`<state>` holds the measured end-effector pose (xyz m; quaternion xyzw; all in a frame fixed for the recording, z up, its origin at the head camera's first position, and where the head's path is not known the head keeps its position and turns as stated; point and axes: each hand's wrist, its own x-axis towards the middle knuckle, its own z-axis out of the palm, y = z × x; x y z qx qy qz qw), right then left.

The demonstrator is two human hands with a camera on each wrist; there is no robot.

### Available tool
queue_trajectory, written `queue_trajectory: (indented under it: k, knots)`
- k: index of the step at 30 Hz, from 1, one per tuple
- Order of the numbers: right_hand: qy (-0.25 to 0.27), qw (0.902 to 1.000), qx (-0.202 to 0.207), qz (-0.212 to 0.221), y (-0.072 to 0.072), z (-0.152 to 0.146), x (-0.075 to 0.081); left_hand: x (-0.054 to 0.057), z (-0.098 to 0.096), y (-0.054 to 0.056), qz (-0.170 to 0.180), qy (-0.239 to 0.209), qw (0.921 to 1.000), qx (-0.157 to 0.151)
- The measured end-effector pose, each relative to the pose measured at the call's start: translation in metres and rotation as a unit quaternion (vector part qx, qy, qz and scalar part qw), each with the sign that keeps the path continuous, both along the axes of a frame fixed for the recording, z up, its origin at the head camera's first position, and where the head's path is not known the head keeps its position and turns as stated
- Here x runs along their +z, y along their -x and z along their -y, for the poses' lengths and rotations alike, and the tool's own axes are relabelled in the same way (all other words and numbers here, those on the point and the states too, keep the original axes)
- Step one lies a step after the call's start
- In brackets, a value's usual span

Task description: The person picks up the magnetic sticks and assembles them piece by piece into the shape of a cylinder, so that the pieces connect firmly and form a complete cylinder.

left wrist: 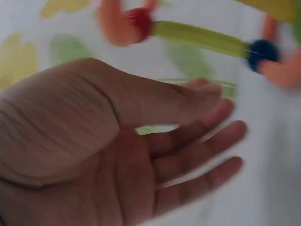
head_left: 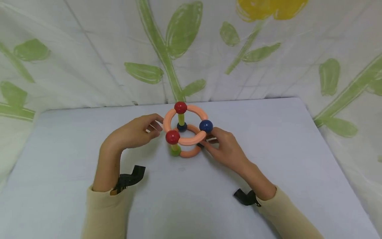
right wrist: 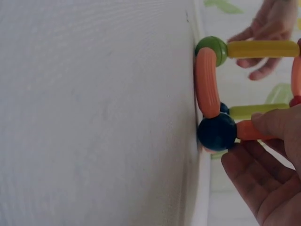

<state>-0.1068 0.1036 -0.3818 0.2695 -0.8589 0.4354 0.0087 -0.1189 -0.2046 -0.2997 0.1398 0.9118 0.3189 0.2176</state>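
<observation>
A two-tier frame of balls and rods stands on the table, with an upper ring of curved orange rods (head_left: 191, 141) joined by two red balls (head_left: 172, 137) and a blue ball (head_left: 206, 126). Yellow-green upright rods (head_left: 181, 119) link it to a lower orange ring with a green ball (head_left: 175, 151) and dark blue balls (right wrist: 217, 131). My right hand (head_left: 228, 149) pinches an orange rod (right wrist: 248, 130) above the near dark blue ball, between thumb and fingers. Beside the frame's left side, my left hand (head_left: 134, 131) holds nothing, its fingers loosely bent; the left wrist view shows it apart from the rods.
The white table (head_left: 179, 205) has its far edge just behind the frame. Beyond hangs a pale cloth (head_left: 98, 66) painted with green leaves and yellow flowers. Black straps with protruding mounts (head_left: 131, 179) sit at both wrists, below the beige sleeves (head_left: 107, 212).
</observation>
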Motion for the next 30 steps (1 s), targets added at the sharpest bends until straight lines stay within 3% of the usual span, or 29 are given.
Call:
queue_trajectory:
  k: [5,9,14,18,22,30]
  knots:
    - [-0.004,0.9999,0.007,-0.007,0.004,0.002,0.000,-0.033,0.003,-0.019,-0.024,-0.021,0.9995,0.008]
    - [-0.006,0.9999,0.007,-0.013,0.005,0.002,0.001,-0.047,-0.005,-0.032,-0.073,-0.059,0.9956,0.004]
    - [-0.007,0.9999,0.002,-0.009,0.003,0.002,0.001,-0.055,-0.018,-0.035,-0.145,-0.029,0.9890,-0.011]
    - [-0.009,0.9997,0.003,-0.024,0.002,0.002,0.000,-0.058,-0.025,-0.037,-0.183,0.000,0.9829,-0.018]
    - [-0.013,0.9994,0.002,-0.031,0.001,0.002,-0.001,-0.057,-0.027,-0.036,-0.196,0.014,0.9802,-0.022]
    - [-0.002,1.0000,0.007,-0.006,-0.001,0.001,-0.001,-0.057,-0.026,-0.033,-0.202,0.025,0.9788,-0.020]
